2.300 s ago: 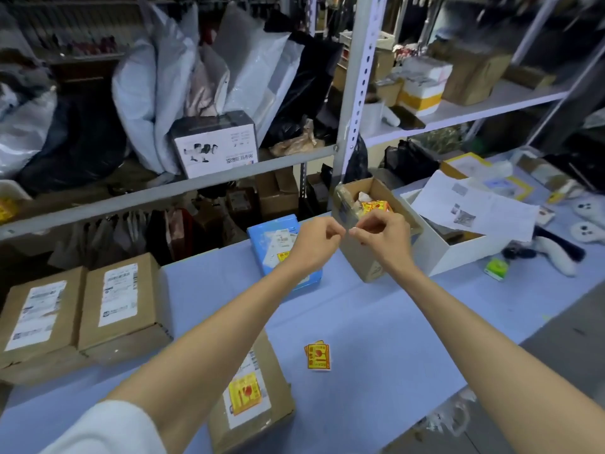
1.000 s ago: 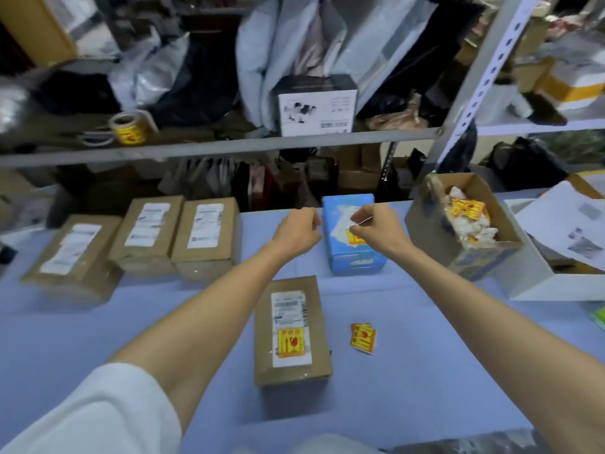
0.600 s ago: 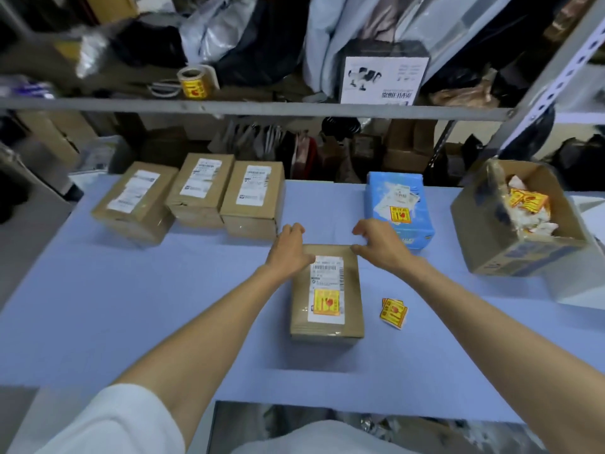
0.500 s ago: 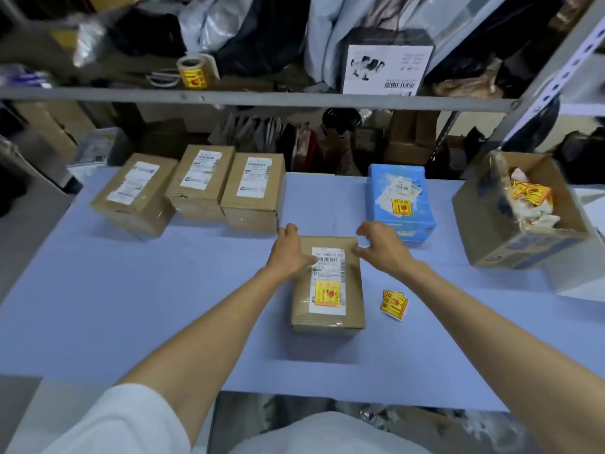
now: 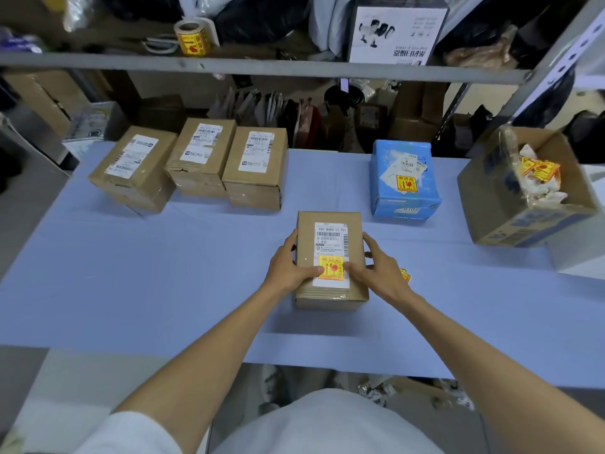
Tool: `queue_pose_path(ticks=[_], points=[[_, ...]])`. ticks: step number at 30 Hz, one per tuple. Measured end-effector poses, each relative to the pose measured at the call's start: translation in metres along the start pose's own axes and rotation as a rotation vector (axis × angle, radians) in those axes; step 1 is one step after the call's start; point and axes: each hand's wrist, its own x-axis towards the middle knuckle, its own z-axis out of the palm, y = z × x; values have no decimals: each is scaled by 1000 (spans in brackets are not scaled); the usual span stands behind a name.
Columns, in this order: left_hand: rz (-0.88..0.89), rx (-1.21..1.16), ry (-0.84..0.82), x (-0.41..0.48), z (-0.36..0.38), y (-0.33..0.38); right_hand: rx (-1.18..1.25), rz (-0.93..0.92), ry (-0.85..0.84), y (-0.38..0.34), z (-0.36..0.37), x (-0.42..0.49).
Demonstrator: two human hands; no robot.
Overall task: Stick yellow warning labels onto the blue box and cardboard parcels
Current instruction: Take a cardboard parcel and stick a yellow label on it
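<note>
Left hand [image 5: 286,265]: grips the near parcel [image 5: 330,234] by its left side, thumb on its yellow label [image 5: 331,268].
Right hand [image 5: 376,268]: grips the right side, thumb at the label's edge.
Count: two hands; four cardboard parcels [image 5: 255,162], three rowed back-left; one blue box [image 5: 402,198], labelled.
Hidden: loose labels [image 5: 405,275] on the table [image 5: 131,273], mostly behind my right hand; number unclear.
Change: my hands have slid from the parcel's far end toward me.
</note>
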Motion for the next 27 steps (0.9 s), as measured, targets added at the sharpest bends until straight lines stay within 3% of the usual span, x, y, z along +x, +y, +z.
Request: queue_pose_path(ticks=[7, 27], points=[[-40, -33, -23, -4, -3, 4, 214, 66, -32, 6, 8, -8], [-5, -68, -54, 127, -22, 74, 267, 1, 54, -47, -39, 109]])
